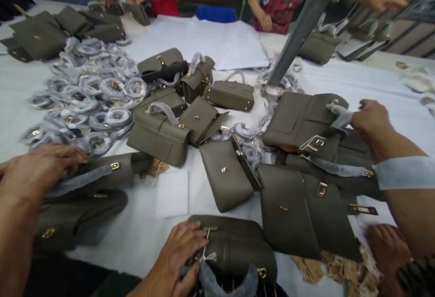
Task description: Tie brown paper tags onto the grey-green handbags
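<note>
Many grey-brown leather handbags with gold clasps lie on a white-covered table [142, 238]. My left hand [180, 254] comes up from the bottom centre. Its fingers are curled over the top edge of the nearest handbag [238, 247], by a white string tag and a plastic-wrapped handle. My right hand [370, 120] reaches out on the right, closed round the paper-wrapped handle [340, 111] of an open-flapped handbag [299, 120] lying on a pile of flat bags [306, 211].
A co-worker's arm and hand [41, 170] rest on bags [78, 215] at the left; another person's hand [387, 247] is at the bottom right. Several wrapped strap coils [91, 93] lie at the left. A metal pole [299, 34] slants up. People stand along the far edge.
</note>
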Demonstrator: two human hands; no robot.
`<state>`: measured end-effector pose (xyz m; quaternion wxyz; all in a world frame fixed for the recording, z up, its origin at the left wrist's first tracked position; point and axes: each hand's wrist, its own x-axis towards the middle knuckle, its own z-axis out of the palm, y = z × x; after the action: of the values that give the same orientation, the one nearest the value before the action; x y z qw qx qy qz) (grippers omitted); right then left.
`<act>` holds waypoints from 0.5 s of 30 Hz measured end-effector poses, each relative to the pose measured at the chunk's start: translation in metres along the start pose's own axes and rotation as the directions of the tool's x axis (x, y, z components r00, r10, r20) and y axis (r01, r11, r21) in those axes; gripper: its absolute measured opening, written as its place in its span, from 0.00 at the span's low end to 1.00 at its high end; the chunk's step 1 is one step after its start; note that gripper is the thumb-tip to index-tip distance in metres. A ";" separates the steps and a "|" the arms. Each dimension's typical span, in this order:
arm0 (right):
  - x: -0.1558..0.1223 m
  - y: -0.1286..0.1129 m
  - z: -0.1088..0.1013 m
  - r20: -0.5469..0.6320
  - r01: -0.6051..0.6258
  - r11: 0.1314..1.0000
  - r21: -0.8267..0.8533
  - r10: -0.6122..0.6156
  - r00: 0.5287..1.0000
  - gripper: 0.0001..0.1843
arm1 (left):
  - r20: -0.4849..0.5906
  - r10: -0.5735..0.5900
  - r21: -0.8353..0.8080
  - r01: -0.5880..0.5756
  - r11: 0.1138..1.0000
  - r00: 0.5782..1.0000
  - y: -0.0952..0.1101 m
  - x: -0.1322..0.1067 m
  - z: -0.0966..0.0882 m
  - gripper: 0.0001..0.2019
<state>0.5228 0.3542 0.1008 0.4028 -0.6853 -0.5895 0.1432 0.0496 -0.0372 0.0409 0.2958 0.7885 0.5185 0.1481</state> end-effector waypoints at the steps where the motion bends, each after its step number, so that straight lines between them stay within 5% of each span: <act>1: -0.021 -0.003 0.000 -0.041 -0.005 0.984 -0.180 -0.003 0.999 0.28 | 0.069 -0.007 0.015 0.006 1.000 0.998 0.000 -0.003 -0.002 0.27; 3: -0.073 -0.022 0.000 0.015 0.173 0.887 -0.429 -0.185 0.983 0.33 | 0.181 -0.055 0.032 0.050 0.998 0.982 0.001 -0.009 -0.005 0.33; 5: -0.135 -0.045 0.003 0.135 0.445 0.798 -0.407 -0.429 0.893 0.33 | 0.233 -0.114 0.046 0.106 0.993 0.966 0.003 -0.011 -0.002 0.36; 7: -0.199 -0.061 0.006 0.135 0.595 0.700 -0.394 -0.596 0.791 0.35 | 0.215 -0.161 0.069 0.150 0.986 0.963 0.004 -0.011 0.004 0.35; 10: -0.286 -0.065 0.007 0.428 0.683 0.718 -0.135 -0.580 0.694 0.36 | 0.100 -0.167 0.102 0.156 0.982 0.981 0.001 -0.008 0.019 0.32; 13: -0.357 -0.059 0.004 0.793 0.551 0.828 0.100 -0.401 0.458 0.43 | 0.029 -0.093 0.145 0.088 0.985 0.995 -0.007 -0.004 0.029 0.29; 15: -0.389 -0.058 0.007 0.879 0.446 0.891 0.090 -0.282 0.385 0.49 | 0.002 -0.046 0.171 0.045 0.984 0.999 -0.012 0.001 0.031 0.29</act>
<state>0.3753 -0.0032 0.0294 0.0096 -0.3978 -0.8554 0.3315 0.0578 -0.0429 0.0092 0.2318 0.7993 0.5464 0.0939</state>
